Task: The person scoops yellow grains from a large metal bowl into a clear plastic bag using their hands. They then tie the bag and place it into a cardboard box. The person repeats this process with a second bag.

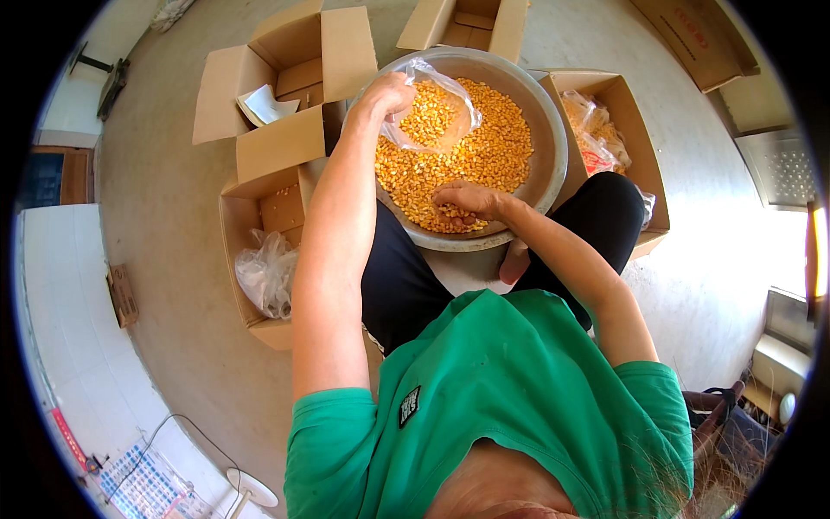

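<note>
A wide metal basin (552,143) full of yellow corn kernels (501,130) stands in front of my knees. My left hand (391,93) is closed on the rim of a clear plastic bag (462,93) at the basin's left side. The bag's mouth gapes and kernels show inside it. Low in the basin, my right hand (467,201) is curled round some corn kernels, palm partly turned up, just nearer to me than the bag. Some of its fingertips are hidden among the kernels.
An opened cardboard box (349,54) with white paper stands beyond the basin's left; another box (510,30) is behind it. Left, a box holds crumpled clear bags (266,272). Against the basin's right, a box (641,169) holds filled plastic bags (592,130). My knees flank the basin.
</note>
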A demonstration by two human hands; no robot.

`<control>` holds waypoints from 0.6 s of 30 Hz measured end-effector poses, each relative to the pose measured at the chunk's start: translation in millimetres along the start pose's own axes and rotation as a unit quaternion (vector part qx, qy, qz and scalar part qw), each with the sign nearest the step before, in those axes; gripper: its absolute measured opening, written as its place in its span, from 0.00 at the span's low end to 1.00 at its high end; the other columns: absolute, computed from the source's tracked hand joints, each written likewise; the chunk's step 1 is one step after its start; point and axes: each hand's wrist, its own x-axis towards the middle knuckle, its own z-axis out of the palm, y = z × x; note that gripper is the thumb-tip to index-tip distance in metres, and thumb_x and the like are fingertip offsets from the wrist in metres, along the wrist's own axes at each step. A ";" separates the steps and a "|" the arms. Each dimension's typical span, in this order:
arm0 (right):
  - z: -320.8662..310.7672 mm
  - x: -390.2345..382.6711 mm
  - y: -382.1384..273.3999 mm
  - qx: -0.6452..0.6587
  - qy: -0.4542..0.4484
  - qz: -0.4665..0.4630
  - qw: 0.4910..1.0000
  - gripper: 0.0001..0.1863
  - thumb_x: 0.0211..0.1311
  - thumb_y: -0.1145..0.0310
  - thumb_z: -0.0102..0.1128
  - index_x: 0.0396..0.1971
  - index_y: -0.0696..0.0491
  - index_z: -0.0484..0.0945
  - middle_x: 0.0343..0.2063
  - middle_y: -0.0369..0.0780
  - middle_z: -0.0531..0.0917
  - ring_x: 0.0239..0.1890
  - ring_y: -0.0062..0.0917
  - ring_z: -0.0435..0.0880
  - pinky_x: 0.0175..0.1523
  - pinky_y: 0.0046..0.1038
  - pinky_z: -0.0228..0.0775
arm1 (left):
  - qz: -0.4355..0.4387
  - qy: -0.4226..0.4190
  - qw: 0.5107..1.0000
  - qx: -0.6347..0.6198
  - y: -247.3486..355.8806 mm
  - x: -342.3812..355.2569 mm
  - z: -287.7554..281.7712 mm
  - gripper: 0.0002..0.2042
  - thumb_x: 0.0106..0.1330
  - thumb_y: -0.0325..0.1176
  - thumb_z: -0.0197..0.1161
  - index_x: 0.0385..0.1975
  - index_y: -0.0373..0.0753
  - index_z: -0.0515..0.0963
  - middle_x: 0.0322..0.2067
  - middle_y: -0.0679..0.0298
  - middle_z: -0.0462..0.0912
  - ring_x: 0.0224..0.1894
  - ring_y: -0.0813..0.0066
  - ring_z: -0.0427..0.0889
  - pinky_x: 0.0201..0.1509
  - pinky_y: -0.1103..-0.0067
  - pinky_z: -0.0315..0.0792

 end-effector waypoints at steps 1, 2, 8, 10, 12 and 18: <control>3.4 -2.4 -4.0 0.009 0.010 0.013 1.000 0.13 0.63 0.57 0.52 0.29 0.50 0.78 0.19 0.33 0.75 0.14 0.14 0.66 0.17 0.17 0.53 | -0.002 0.001 1.000 -0.001 -0.4 -0.2 0.0 0.17 0.65 0.39 0.50 0.46 0.32 0.72 0.28 0.56 0.79 0.18 0.66 0.77 0.26 0.68 0.72; 9.2 -5.3 -9.0 0.019 0.019 0.027 0.999 0.12 0.64 0.57 0.52 0.29 0.50 0.77 0.19 0.32 0.75 0.14 0.13 0.65 0.16 0.16 0.52 | -0.003 0.001 1.000 -0.003 -1.1 -0.6 0.1 0.17 0.65 0.40 0.50 0.46 0.32 0.72 0.27 0.57 0.79 0.18 0.66 0.77 0.26 0.68 0.72; 9.3 -0.9 -1.1 0.057 0.006 -0.004 0.998 0.14 0.66 0.57 0.52 0.25 0.49 0.74 0.17 0.30 0.72 0.11 0.11 0.60 0.13 0.16 0.46 | -0.008 0.014 1.000 -0.012 3.2 -4.5 1.2 0.19 0.64 0.37 0.49 0.51 0.31 0.72 0.35 0.53 0.81 0.21 0.64 0.79 0.27 0.69 0.74; 8.1 1.9 -2.7 0.066 0.040 -0.015 0.997 0.15 0.66 0.56 0.52 0.24 0.49 0.73 0.17 0.30 0.71 0.10 0.11 0.60 0.13 0.16 0.46 | -0.012 0.010 1.000 -0.008 4.7 -5.9 0.2 0.21 0.64 0.36 0.49 0.54 0.31 0.71 0.40 0.51 0.82 0.23 0.63 0.81 0.28 0.69 0.75; 7.3 4.2 -11.4 0.077 0.083 -0.025 0.993 0.16 0.66 0.54 0.52 0.24 0.49 0.73 0.16 0.30 0.70 0.11 0.12 0.61 0.13 0.17 0.47 | -0.016 0.008 1.000 0.000 4.2 -8.0 -0.6 0.21 0.64 0.36 0.49 0.55 0.32 0.70 0.41 0.51 0.82 0.23 0.63 0.81 0.28 0.69 0.75; -4.6 26.1 -62.4 0.131 0.249 -0.089 0.955 0.12 0.63 0.61 0.53 0.24 0.51 0.72 0.15 0.32 0.70 0.11 0.14 0.62 0.13 0.18 0.49 | -0.029 0.006 1.000 0.008 0.4 -9.7 -2.8 0.21 0.65 0.38 0.49 0.54 0.32 0.71 0.40 0.50 0.82 0.24 0.63 0.82 0.31 0.69 0.76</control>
